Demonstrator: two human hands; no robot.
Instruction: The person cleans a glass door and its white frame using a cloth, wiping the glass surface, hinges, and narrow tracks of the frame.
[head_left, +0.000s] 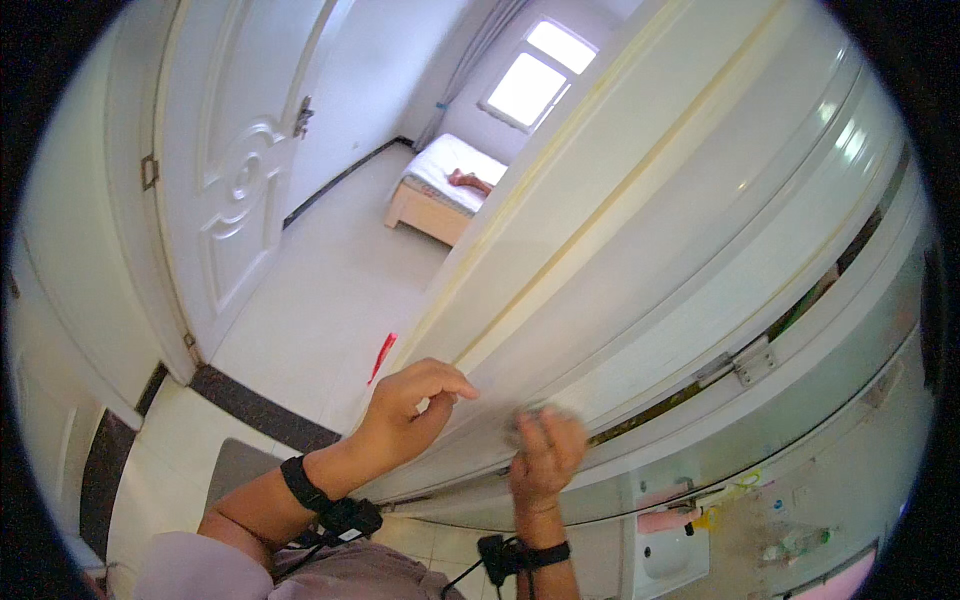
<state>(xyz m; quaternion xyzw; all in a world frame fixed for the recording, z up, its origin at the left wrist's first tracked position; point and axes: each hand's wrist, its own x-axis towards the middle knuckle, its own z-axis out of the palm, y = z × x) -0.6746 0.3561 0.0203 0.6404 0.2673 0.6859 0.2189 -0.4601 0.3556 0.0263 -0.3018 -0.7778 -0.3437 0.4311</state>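
A white door frame (600, 247) with yellowish lines along its edges slants across the view in front of me. My left hand (420, 401) is by the frame's lower part, fingers curved and thumb apart, with nothing visible in it. Whether its fingertips touch the frame I cannot tell. To its right, my right hand (551, 446) is curled around a small greyish pad (525, 421), held close to the white surface. Motion blurs this hand and the pad, so the pad's exact kind is unclear. Both wrists wear black straps with small devices and cables.
A white panelled door (247, 165) stands open at left. Beyond the doorway, a person's leg (471, 181) rests on a bed (431, 204). A red strip-like object (382, 358) appears by the frame. A metal hinge (754, 361) and a white sink (671, 559) are at right.
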